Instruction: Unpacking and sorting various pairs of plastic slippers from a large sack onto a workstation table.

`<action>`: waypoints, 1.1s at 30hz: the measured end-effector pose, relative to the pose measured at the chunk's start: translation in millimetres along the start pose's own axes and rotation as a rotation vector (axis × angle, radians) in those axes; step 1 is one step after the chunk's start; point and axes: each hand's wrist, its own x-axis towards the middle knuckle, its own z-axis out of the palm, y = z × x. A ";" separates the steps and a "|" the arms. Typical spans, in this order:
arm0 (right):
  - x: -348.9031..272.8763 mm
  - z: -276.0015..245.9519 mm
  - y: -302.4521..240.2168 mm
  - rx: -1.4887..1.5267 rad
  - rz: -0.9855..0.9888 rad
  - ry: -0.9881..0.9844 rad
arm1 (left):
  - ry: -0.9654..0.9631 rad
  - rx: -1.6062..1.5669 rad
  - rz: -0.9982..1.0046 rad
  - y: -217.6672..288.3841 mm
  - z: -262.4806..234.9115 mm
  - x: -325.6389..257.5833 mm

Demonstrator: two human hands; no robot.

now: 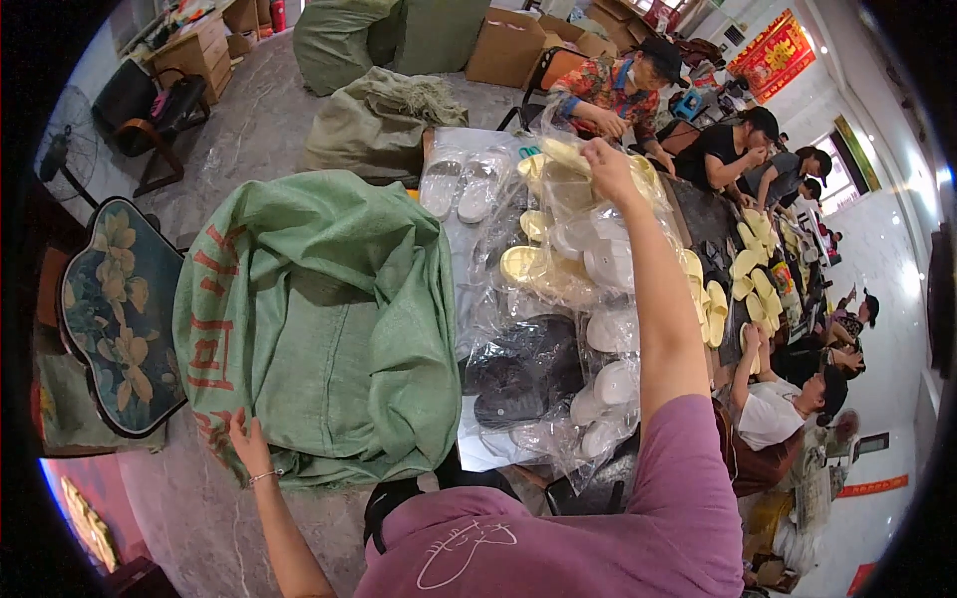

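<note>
My right arm stretches forward across the table, and my right hand (610, 171) is closed on the edge of a clear plastic bag holding pale yellow slippers (566, 157). To my left is a large green woven sack (407, 344) with red markings, its mouth wide and its inside visible. At the sack's near left edge my left hand (249, 448) rests against the cloth with its fingers apart. Between the sack and my right arm lie bagged slippers: black ones (523, 374), white ones (610, 384) and yellow ones (533, 266).
White slippers (464, 182) lie at the table's far left corner. Across the table sits a person in a patterned shirt (623, 95); several others work along the right side beside loose yellow slippers (753, 264). A floral-backed chair (122, 319) stands left of the sack. Another sack (374, 125) lies beyond.
</note>
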 end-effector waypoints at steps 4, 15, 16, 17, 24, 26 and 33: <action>8.3 41.5 -14.9 -0.128 -0.100 -0.160 | -0.005 -0.011 -0.061 -17.2 8.0 -11.2; 23.0 127.0 -23.8 -0.226 -0.435 -0.152 | 0.144 0.251 -0.055 -23.9 -3.8 -54.5; 26.1 132.6 -25.4 -0.225 -0.344 -0.210 | 0.224 0.318 0.011 -18.8 -4.5 -53.4; 29.1 137.3 -19.8 -0.232 -0.251 -0.268 | 0.295 0.386 0.081 -11.7 -1.9 -47.4; 37.4 144.7 16.7 -0.564 -0.181 -0.680 | 0.468 0.694 -0.436 -23.4 8.9 3.5; 35.5 137.7 12.3 -0.683 -0.177 -0.786 | 0.430 0.719 -0.357 -30.6 13.0 18.0; -112.6 183.9 -173.5 -0.580 -0.742 -0.602 | 0.125 0.787 -0.322 -70.0 -15.1 45.1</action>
